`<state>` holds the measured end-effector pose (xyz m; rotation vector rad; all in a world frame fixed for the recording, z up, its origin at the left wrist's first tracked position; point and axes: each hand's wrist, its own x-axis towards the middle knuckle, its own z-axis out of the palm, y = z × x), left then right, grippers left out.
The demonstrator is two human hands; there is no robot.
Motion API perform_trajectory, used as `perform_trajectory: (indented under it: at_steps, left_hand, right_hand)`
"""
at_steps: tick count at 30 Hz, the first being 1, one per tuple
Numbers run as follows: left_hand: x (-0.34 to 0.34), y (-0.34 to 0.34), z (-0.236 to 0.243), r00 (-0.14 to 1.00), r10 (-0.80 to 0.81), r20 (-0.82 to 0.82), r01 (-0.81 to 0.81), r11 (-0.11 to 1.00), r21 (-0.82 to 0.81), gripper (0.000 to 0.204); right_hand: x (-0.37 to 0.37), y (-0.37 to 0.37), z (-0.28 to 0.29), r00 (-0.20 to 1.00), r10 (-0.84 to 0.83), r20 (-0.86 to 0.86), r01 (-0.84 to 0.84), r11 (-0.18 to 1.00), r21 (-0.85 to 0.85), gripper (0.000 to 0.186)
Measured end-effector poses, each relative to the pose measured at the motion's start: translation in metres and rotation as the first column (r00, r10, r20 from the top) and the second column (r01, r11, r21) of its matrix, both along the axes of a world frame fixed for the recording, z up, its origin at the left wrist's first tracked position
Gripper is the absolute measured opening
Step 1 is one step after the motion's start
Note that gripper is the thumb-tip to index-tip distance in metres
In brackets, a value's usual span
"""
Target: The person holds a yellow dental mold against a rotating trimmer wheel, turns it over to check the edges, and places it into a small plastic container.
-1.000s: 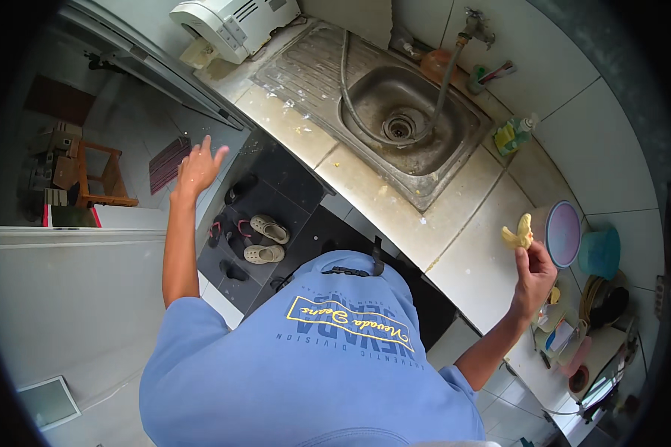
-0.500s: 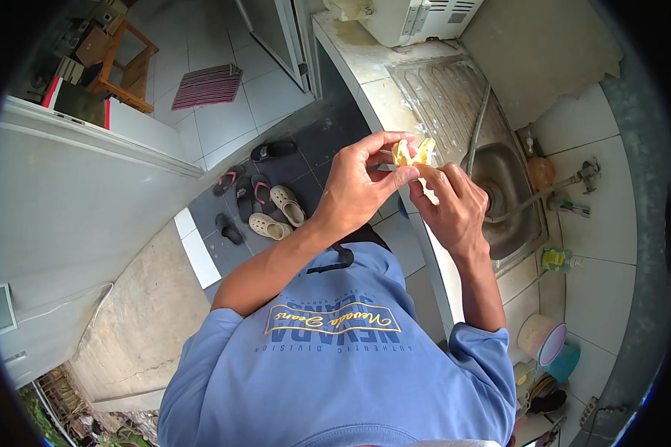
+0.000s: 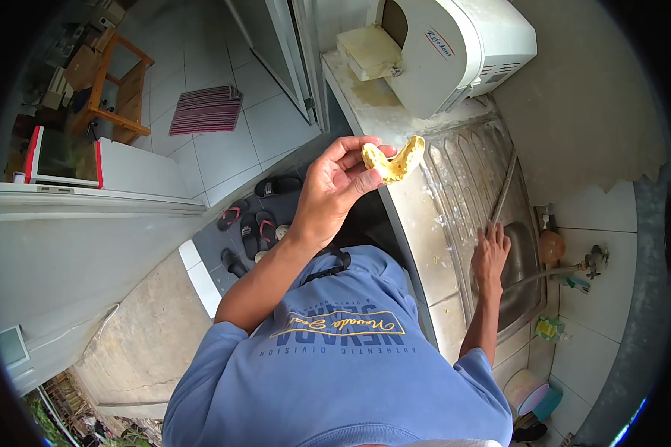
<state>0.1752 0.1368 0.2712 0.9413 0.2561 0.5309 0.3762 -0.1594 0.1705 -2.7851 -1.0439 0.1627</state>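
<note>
My left hand holds up a pale yellow, horseshoe-shaped piece with a rough surface, its fingers closed on one end, above the front edge of the counter. Down to the right, my right hand is at the steel sink, fingers loosely spread and slightly bent, their tips by a grey hose that lies across the grooved drainboard. Whether the fingertips touch the hose is unclear.
A white machine stands at the counter's far end. Along the right wall are a tap, a soap bottle and tubs. Sandals lie on the dark floor; a doorway shows a striped mat and wooden furniture.
My right hand has let go of the yellow piece and moved right to the sink. My left hand, empty a second ago, now holds it alone. The view has turned.
</note>
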Motion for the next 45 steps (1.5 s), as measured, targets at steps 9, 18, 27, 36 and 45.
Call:
perform_trajectory:
  at_steps: [9, 18, 27, 36, 45]
  left_hand:
    - [0.091, 0.080, -0.034, 0.984, 0.175, -0.022, -0.172, 0.979, 0.106, 0.034]
    - [0.131, 0.140, -0.052, 0.962, 0.191, -0.195, -0.067, 0.859, 0.508, 0.038]
    - [0.219, 0.269, -0.075, 0.899, -0.236, -0.369, 0.339, 0.908, 0.246, 0.026]
    - [0.279, 0.311, -0.082, 0.808, -0.508, -0.297, 0.463, 0.861, -0.211, 0.025]
    - [0.298, 0.310, -0.081, 0.745, -0.555, -0.369, 0.384, 0.810, -0.443, 0.021]
  right_hand:
    - [-0.025, 0.246, 0.048, 0.395, 0.560, -0.728, 0.657, 0.381, 0.650, 0.041]
    - [0.011, 0.338, 0.054, 0.414, 0.369, -0.832, 0.788, 0.313, 0.531, 0.030]
    - [0.051, 0.424, 0.032, 0.693, 0.015, -0.720, 0.676, 0.331, 0.658, 0.033]
    - [0.061, 0.476, 0.022, 0.591, -0.182, -0.786, 0.796, -0.029, 0.605, 0.039]
    - [0.063, 0.485, 0.018, 0.558, -0.289, -0.778, 0.792, -0.094, 0.603, 0.032]
